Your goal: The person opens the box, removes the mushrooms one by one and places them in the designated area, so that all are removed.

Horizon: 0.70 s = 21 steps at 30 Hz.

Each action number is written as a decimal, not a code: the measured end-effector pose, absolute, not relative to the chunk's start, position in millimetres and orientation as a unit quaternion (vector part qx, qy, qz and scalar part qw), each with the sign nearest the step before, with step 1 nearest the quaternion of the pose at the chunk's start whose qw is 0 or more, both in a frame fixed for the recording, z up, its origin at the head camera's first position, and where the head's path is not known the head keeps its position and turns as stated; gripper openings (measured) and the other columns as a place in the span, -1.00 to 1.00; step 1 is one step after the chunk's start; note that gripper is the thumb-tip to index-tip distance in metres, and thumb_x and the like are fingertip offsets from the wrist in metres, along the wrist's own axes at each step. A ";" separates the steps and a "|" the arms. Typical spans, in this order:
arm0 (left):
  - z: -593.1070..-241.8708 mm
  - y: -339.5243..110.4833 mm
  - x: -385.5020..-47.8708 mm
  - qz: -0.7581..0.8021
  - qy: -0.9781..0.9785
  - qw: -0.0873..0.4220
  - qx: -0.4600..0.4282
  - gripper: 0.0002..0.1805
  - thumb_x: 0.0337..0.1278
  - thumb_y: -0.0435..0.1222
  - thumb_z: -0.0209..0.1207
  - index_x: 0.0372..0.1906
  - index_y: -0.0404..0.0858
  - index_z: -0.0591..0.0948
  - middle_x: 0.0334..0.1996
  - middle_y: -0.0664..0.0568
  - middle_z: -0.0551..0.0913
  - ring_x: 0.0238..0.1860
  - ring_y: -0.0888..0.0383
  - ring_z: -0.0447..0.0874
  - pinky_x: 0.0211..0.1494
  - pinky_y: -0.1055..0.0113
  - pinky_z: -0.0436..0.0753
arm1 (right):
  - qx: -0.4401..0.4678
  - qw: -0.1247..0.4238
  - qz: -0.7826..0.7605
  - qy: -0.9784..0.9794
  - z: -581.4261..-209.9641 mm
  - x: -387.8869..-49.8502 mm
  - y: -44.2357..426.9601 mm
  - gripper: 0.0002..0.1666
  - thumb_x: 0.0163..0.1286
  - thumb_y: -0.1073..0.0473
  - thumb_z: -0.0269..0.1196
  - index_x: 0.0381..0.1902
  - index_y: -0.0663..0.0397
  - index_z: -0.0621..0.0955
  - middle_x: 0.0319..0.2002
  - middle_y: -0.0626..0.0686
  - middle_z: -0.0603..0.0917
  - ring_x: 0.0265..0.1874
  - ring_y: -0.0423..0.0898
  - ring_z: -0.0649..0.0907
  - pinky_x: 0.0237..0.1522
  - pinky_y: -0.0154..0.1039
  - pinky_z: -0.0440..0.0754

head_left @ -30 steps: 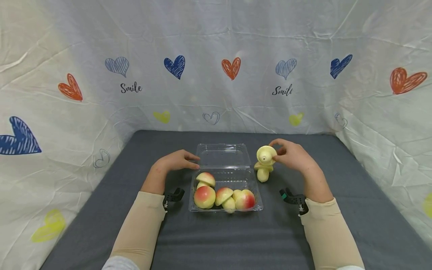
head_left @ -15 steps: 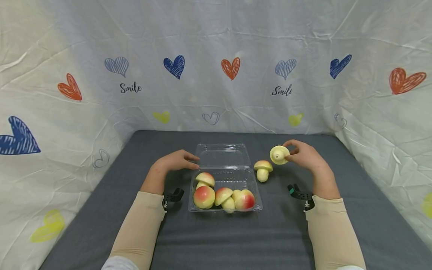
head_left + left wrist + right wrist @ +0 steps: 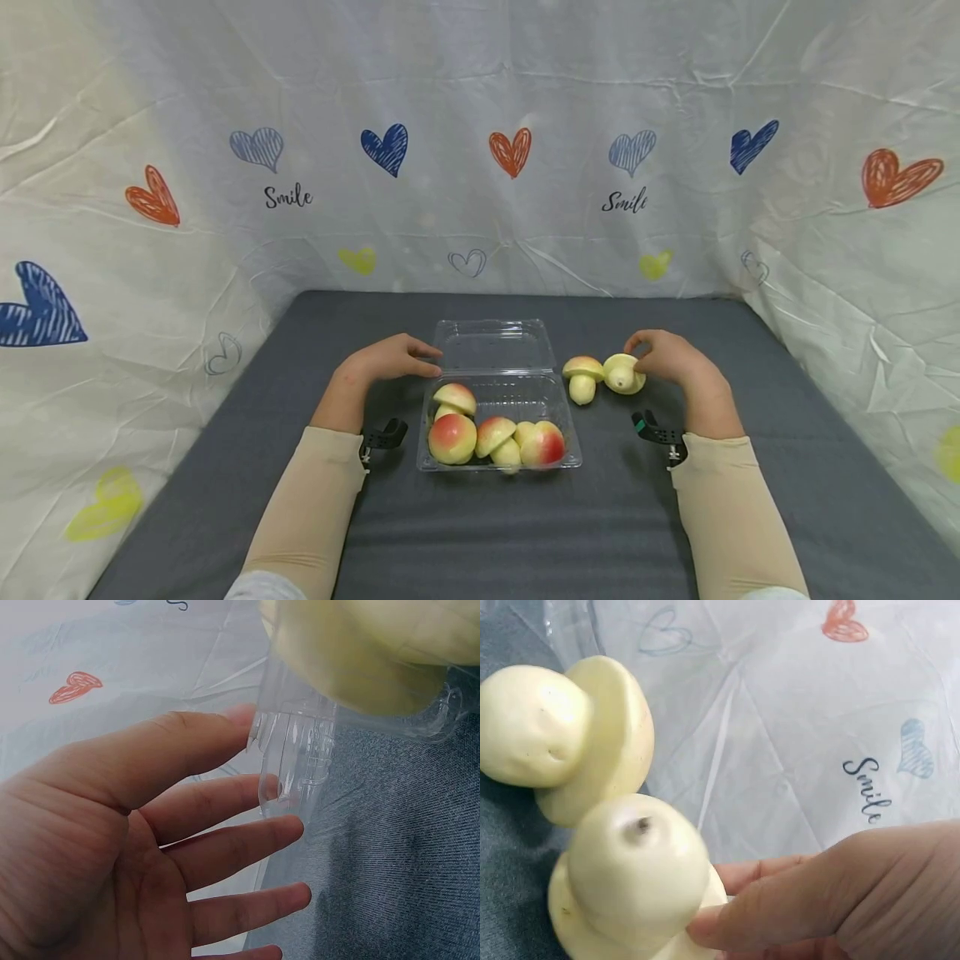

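At the right of the clear plastic box, my right hand (image 3: 675, 358) pinches a toy mushroom (image 3: 622, 375) by its cap. Its pale stem points toward me in the right wrist view, where the thumb lies on the cap's rim. Right beside it stands another mushroom (image 3: 582, 379) with a yellow-red cap. My left hand (image 3: 393, 357) rests at the left edge of the open clamshell box (image 3: 525, 396), near its hinge. Fingers spread and fairly straight, the thumb touching the plastic, it shows up close in the left wrist view. Several mushrooms (image 3: 453, 438) lie inside the box.
The box's clear lid (image 3: 495, 346) is folded back, away from me. Dark grey cloth covers the table (image 3: 480, 542). A white curtain (image 3: 442, 167) printed with hearts surrounds the table at the back and sides.
My right hand has carried its mushroom from above the standing one out to the right, then down beside it. The left hand has stayed at the box.
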<state>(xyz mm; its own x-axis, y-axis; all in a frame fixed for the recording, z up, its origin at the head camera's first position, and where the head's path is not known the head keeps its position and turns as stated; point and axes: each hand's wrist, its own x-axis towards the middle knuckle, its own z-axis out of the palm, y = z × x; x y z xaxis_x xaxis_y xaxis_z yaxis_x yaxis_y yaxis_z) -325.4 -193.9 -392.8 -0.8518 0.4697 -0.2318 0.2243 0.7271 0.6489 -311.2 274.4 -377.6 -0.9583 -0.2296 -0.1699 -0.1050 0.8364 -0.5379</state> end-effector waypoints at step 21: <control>-393.5 -193.0 -326.4 0.312 0.910 0.195 0.190 -0.38 0.41 -0.05 0.27 0.45 -0.21 0.51 0.43 -0.19 0.45 0.47 -0.22 0.31 0.43 -0.17 0.41 | -0.129 0.164 -0.287 0.935 -385.6 -310.4 252.3 -0.49 0.13 0.48 0.13 0.08 0.17 0.42 -0.43 0.07 0.46 -0.51 -0.02 0.40 -0.45 -0.18 0.35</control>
<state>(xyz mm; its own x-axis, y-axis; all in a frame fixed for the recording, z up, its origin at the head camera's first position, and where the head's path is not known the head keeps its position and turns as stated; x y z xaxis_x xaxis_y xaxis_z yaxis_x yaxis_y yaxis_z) -326.4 -193.0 -393.5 -0.8522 0.4671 -0.2360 0.2241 0.7332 0.6420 -310.4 252.3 -385.6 -0.9130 -0.3353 -0.2324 -0.1471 0.8019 -0.5790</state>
